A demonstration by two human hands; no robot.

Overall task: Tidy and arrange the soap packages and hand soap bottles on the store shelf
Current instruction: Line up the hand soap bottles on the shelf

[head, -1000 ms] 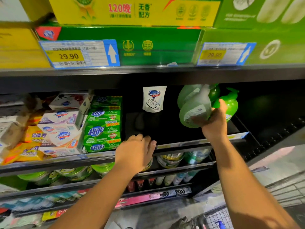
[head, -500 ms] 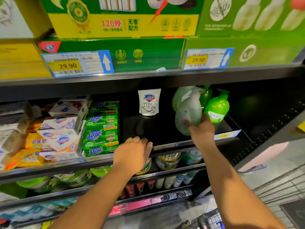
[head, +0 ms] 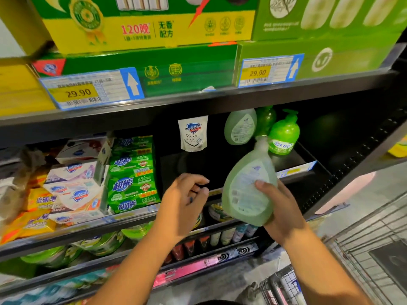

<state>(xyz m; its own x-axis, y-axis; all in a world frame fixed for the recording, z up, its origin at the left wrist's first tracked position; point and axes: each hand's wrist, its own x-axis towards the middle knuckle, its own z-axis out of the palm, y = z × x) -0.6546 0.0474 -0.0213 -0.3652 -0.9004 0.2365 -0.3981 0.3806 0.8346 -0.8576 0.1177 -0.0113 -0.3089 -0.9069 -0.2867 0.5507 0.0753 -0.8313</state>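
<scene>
My right hand [head: 283, 208] grips a pale green hand soap bottle [head: 247, 186], tilted, in front of the middle shelf's edge [head: 141, 213]. My left hand [head: 184, 198] hovers beside it at the shelf front, fingers loosely curled and holding nothing. On the shelf behind stand another pale green bottle [head: 240, 126], a bright green pump bottle [head: 284, 134] and a darker green bottle [head: 265, 119] between them. A white Safeguard refill pouch [head: 193, 133] stands at the back. Stacked green soap packages [head: 132, 175] and white Safeguard soap boxes [head: 77, 179] fill the shelf's left part.
Yellow soap packs [head: 33, 208] lie at the far left. Large green and yellow cartons [head: 154, 25] sit on the upper shelf with price tags [head: 88, 89]. Round tins [head: 99, 243] and small tubes [head: 226, 235] fill the lower shelves. A wire shopping cart [head: 363, 249] stands at the lower right.
My right hand has pulled the pale green bottle off the shelf, forward and down. My left hand has lifted off the shelf edge and turned towards the bottle.
</scene>
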